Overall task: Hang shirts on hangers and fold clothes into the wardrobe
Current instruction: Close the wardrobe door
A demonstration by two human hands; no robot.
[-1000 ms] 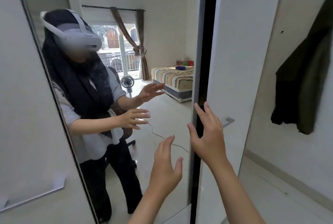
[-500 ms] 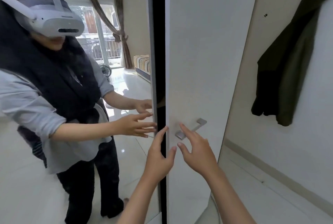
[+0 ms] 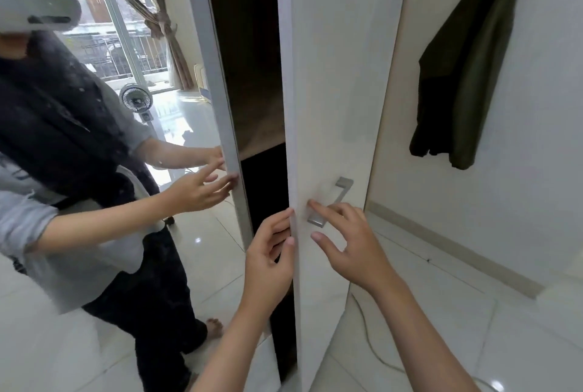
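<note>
Head view: no legible writing on wardrobe door (image 3: 334, 76).

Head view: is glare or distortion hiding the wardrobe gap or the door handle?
Head view: wide-angle bends the white door edges; bright window in the mirror door, glare spots on the floor tiles; wardrobe interior dark, little detail; handle visible, slightly soft.

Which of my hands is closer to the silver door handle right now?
Right. Your right hand has fingers reaching the handle; your left hand grips the door's edge, beside the handle.
</note>
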